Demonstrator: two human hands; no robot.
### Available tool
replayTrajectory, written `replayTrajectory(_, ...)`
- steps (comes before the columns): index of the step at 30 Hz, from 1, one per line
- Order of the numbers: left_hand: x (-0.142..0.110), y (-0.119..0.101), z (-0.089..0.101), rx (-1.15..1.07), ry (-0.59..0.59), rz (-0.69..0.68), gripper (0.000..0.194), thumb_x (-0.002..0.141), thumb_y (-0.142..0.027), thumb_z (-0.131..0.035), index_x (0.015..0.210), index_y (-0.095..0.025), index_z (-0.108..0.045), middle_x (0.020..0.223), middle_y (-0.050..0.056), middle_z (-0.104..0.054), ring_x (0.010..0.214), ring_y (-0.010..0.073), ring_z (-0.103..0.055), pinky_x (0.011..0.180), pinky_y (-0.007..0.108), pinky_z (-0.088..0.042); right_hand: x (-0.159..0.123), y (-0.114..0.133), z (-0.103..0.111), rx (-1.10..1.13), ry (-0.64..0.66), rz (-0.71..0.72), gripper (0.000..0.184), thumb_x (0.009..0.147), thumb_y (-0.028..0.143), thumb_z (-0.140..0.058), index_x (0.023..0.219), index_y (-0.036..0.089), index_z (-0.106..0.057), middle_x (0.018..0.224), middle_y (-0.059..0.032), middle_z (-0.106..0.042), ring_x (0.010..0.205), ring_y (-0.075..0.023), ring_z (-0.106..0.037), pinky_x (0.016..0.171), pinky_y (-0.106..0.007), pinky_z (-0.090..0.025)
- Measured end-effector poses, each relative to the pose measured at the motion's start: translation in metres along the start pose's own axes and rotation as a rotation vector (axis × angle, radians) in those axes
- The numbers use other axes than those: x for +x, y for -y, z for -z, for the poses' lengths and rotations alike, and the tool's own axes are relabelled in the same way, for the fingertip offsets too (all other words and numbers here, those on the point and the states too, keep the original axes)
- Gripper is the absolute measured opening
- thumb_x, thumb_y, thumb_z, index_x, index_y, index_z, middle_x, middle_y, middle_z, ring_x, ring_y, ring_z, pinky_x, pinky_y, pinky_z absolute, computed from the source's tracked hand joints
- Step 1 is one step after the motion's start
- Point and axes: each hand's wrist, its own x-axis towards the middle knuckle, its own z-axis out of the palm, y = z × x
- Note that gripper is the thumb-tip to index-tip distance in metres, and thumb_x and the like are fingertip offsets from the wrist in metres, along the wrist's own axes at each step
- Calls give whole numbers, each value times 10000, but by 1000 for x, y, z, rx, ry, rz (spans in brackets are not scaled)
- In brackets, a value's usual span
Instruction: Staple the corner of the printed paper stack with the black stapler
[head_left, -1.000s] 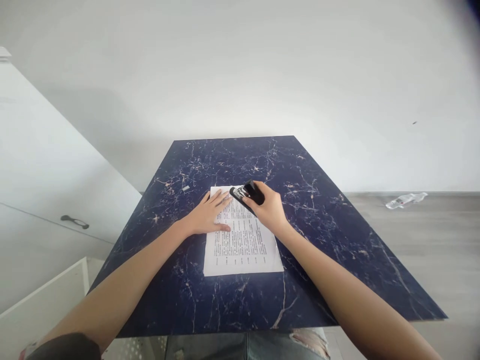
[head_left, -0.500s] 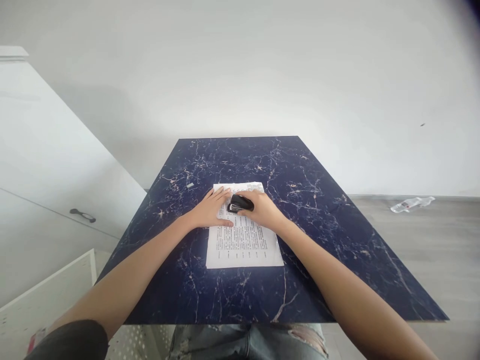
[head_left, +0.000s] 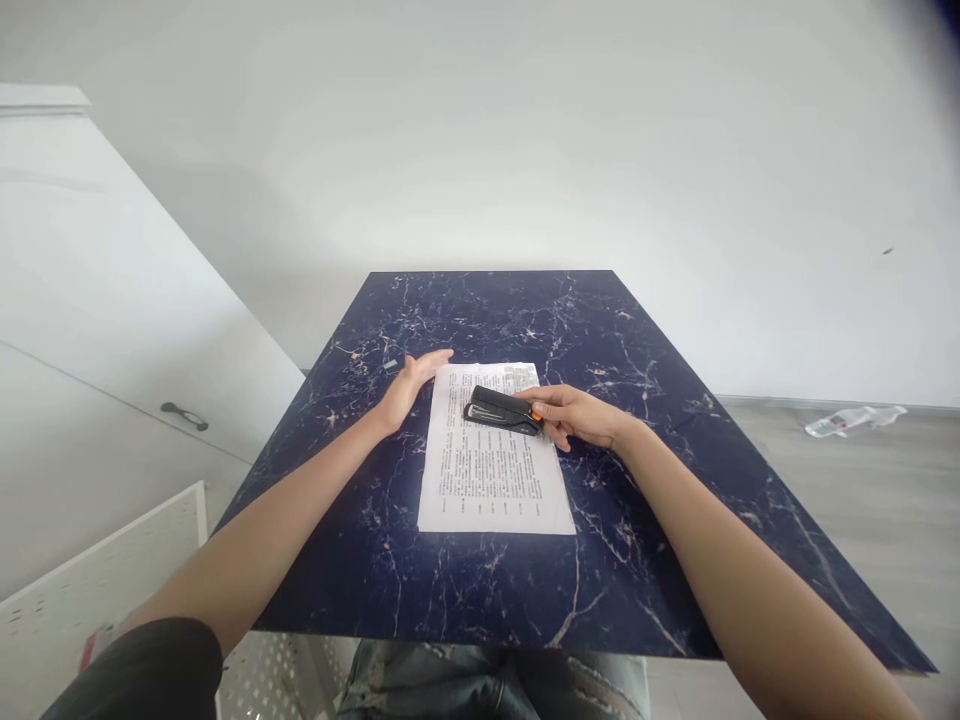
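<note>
A black stapler [head_left: 501,410] with an orange spot near its rear lies over the upper half of a printed paper [head_left: 487,490]. My right hand [head_left: 574,413] has its fingers and thumb around the stapler's right end. At the paper's upper left edge is my left hand [head_left: 409,388], turned on its side with fingers stretched out and nothing in it. Whether the paper is one sheet or a stack, I cannot tell.
The dark blue marble-patterned table [head_left: 480,310] reaches back to a white wall. A small pale scrap [head_left: 390,364] lies left of the paper. White cabinet [head_left: 112,300] and perforated white basket [head_left: 105,560] stand left; clear plastic packaging [head_left: 855,420] lies on the floor at right.
My right hand has shifted right, from over the stapler to its rear end, and more of the stapler shows. My left hand has moved off the print to the paper's left edge.
</note>
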Motion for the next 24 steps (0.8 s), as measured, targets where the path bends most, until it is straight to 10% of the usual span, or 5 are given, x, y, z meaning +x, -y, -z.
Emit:
replayTrajectory(9, 13, 5, 20, -392, -703, -259, 599, 1036, -704, -443, 1119, -208, -769, 1312, 150, -722, 1331, 284, -626, 1164, 438, -443, -1, 3, -2, -50, -38, -5, 542, 998, 435, -660, 1465, 164, -620, 475, 76, -523, 395, -100, -452, 468, -273, -247)
replayTrajectory(24, 12, 6, 23, -552, -668, -159, 483, 1051, -560, -482, 1035, -183, -782, 1215, 143, -760, 1237, 261, -682, 1139, 415, -470, -4, 8, -2, -209, -137, 10, 452, 954, 496, -670, 1316, 234, -730, 639, 7, -648, 439, -109, -432, 501, -306, -346)
